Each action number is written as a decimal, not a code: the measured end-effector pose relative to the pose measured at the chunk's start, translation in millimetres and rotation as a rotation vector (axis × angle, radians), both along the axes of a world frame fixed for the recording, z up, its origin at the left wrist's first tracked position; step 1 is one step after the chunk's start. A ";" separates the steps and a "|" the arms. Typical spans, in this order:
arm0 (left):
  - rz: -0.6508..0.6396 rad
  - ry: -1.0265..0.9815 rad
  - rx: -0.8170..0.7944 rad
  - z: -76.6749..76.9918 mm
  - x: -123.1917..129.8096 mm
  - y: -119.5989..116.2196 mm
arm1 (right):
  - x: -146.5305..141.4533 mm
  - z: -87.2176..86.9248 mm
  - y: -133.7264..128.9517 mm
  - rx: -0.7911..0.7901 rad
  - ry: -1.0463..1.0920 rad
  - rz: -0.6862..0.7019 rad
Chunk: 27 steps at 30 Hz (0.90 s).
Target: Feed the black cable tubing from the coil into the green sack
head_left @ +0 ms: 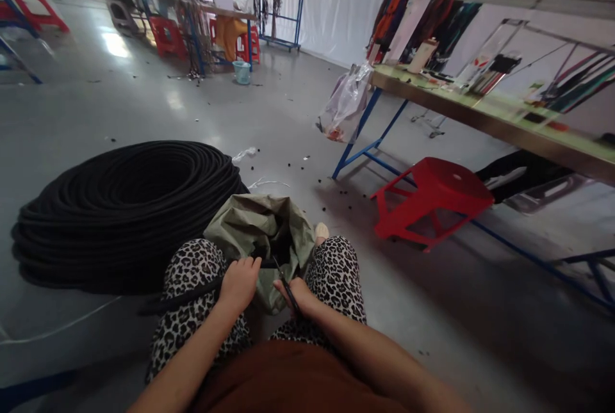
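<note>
Between my knees stands an open olive-green sack, its inside dark. My left hand is closed around a thick black cord, which runs back across my left thigh. The cord's short end pokes out past my fingers over the sack's mouth. In my right hand is a pair of scissors, dark-handled, with the blades pointing up and left near the cord's end. Whether the blades touch the cord I cannot tell. A large coil of black cord lies on the floor to my left.
A red plastic stool stands at the right, by a long workbench with blue legs. A clear plastic bag hangs from the bench's end. Farther back, a person sits at a table near a small bucket. Black scraps dot the floor.
</note>
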<state>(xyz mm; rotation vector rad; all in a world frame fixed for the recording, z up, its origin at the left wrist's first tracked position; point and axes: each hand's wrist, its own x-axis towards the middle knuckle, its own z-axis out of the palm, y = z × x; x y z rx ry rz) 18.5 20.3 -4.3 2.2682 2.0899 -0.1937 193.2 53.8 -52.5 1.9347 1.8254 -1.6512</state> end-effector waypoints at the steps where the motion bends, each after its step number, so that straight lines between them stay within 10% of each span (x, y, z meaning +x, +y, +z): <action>1: 0.003 -0.002 0.012 -0.4 -0.1 -0.6 | -0.2 1.9 0.5 -0.023 0.006 -0.005; 14: 0.101 -0.088 0.121 6.2 -12.9 -19.8 | 5.8 18.3 -9.9 -0.321 0.285 -0.311; 27: 0.087 -0.226 0.207 20.5 -6.6 9.2 | -7.0 2.6 -9.7 -0.372 0.572 -0.373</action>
